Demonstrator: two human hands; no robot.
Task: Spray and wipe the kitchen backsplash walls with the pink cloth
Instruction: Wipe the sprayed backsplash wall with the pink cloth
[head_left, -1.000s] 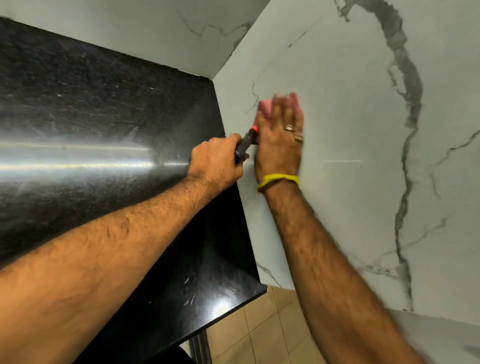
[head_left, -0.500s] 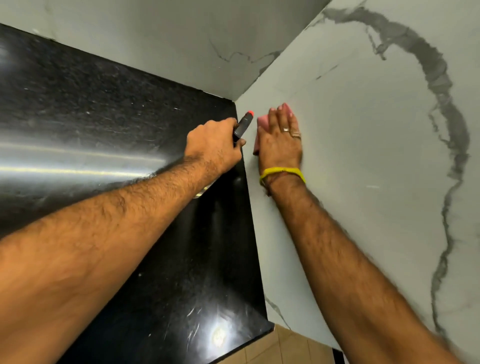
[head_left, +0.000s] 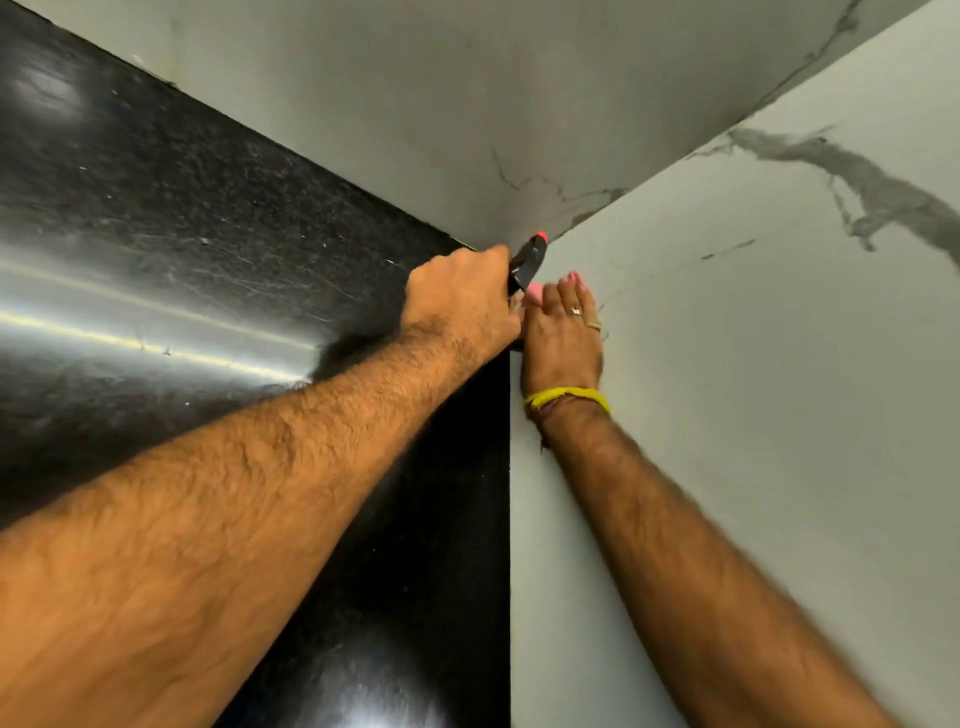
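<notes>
Against veined white marble backsplash (head_left: 753, 389), flat right hand (head_left: 563, 332) on soft pink cloth (head_left: 535, 292); left hand (head_left: 460, 306) grip around black spray bottle (head_left: 527, 262).

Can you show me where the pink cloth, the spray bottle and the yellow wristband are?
Pink wiping cloth (head_left: 535, 292), head view, corner peeking beside the fingers.
Black spray bottle with orange-red nozzle (head_left: 530, 259), head view, black spray head above the fist.
Yellow wristband (head_left: 569, 395), head view, top of the band.

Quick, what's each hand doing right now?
Left hand: grips the spray bottle.
Right hand: open, fingers flat, pressing the pink cloth on the wall.
</notes>
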